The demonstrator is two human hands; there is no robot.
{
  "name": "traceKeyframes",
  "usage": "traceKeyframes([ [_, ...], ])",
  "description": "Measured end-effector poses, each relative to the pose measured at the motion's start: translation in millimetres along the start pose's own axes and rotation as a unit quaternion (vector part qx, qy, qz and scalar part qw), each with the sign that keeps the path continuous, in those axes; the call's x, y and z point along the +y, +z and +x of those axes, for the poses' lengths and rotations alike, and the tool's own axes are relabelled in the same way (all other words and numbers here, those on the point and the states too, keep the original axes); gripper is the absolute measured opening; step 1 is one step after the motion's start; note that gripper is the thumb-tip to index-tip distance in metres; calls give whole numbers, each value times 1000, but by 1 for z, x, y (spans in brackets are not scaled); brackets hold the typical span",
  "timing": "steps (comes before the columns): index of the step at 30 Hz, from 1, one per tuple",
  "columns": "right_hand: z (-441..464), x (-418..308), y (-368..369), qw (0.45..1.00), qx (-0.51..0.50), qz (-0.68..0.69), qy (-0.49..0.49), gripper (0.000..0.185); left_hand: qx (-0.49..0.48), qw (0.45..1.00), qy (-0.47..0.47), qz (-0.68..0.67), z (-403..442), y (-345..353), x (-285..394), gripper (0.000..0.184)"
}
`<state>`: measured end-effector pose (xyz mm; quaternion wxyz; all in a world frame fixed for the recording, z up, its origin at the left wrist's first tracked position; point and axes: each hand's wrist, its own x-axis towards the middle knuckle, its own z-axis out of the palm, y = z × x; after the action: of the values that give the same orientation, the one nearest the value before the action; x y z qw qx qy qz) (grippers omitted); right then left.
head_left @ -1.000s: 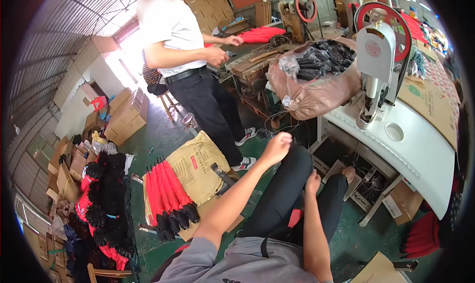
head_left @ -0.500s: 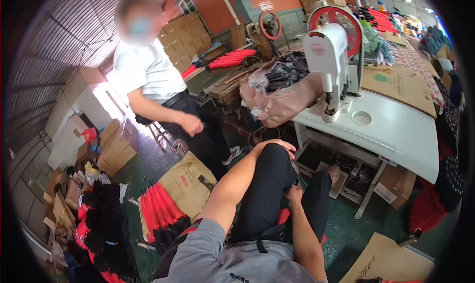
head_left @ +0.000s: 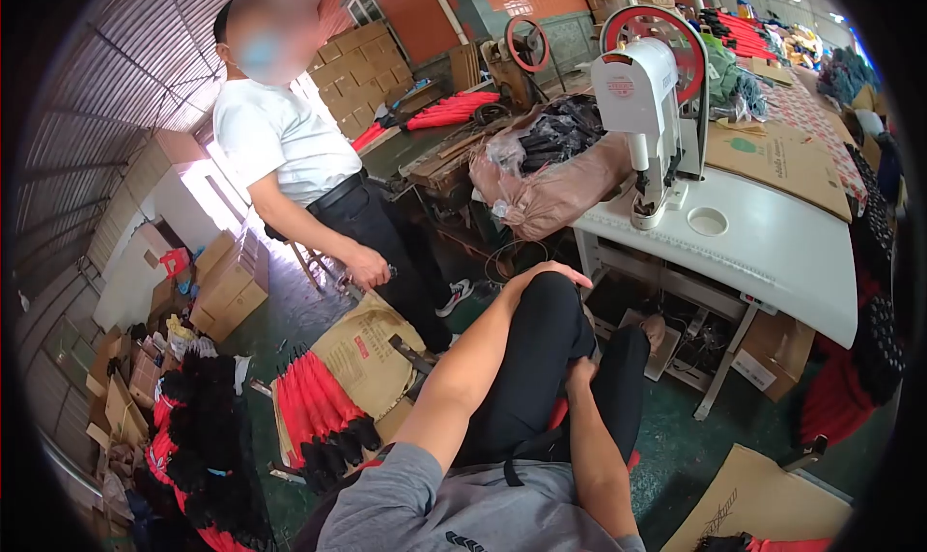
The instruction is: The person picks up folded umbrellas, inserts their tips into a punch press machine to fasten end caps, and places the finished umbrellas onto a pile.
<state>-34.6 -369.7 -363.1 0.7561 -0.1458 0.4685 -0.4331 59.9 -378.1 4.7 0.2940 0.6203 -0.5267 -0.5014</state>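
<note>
My left hand (head_left: 560,274) rests on top of my raised left knee, its fingers stretched out to the right and holding nothing. My right hand (head_left: 580,371) is down between my thighs, against the inner side of my left leg. Its fingers are mostly hidden by the leg, so I cannot see whether they hold anything. In front of my knees stands a white sewing machine (head_left: 637,93) with a red handwheel, mounted on a white table (head_left: 772,253). Neither hand touches it.
At the left stands a person (head_left: 290,146) in a white shirt, a hand lowered beside dark trousers. Red folded umbrellas (head_left: 319,402) lie beside a tan sack (head_left: 372,349). A brown bundle (head_left: 565,199) sits behind the table, cardboard boxes (head_left: 232,286) at the left, flat cardboard (head_left: 744,504) at lower right.
My left hand's fingers have straightened out to the right over the knee. My right hand sits slightly higher and deeper between the legs. The other person's hand has dropped a little.
</note>
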Motion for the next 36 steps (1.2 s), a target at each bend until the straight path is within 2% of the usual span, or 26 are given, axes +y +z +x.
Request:
traceKeyframes([
  [1,-6,0,2,1000,-2,-3,-1,24,-1,1000,10,-13,-2,1,2,37],
  [2,-11,-2,3,989,66,-79,-105,23,-2,999,21,-28,-4,2,3,37],
  [4,-20,-5,6,904,198,-221,-308,24,-2,999,34,-43,-7,4,6,37],
  [5,-23,-9,7,903,198,-221,-309,24,2,999,53,-4,-8,5,8,37],
  [8,-52,-46,11,971,153,-74,-170,25,11,993,91,70,-8,10,6,37],
  [9,-38,-39,12,971,150,-76,-172,25,14,995,82,56,-7,11,6,37],
  [11,22,0,13,985,134,99,-55,25,21,997,65,26,-6,12,5,36],
  [12,29,3,11,975,127,184,5,26,22,997,65,23,-6,6,1,36],
  [16,28,-42,-17,967,124,215,61,31,5,998,35,-56,21,7,-14,35],
  [19,-14,-59,17,951,86,253,157,40,5,992,125,-4,2,6,-4,35],
  [24,-46,-80,17,956,46,249,149,47,26,994,105,-6,-6,14,3,35],
  [28,-42,-85,19,955,-16,246,162,59,46,990,129,19,-9,16,7,36],
  [31,-45,-88,12,949,-162,242,122,74,54,996,56,-49,-8,19,14,35],
  [36,-66,-110,15,965,-85,191,159,73,31,994,108,-14,1,10,2,37],
])
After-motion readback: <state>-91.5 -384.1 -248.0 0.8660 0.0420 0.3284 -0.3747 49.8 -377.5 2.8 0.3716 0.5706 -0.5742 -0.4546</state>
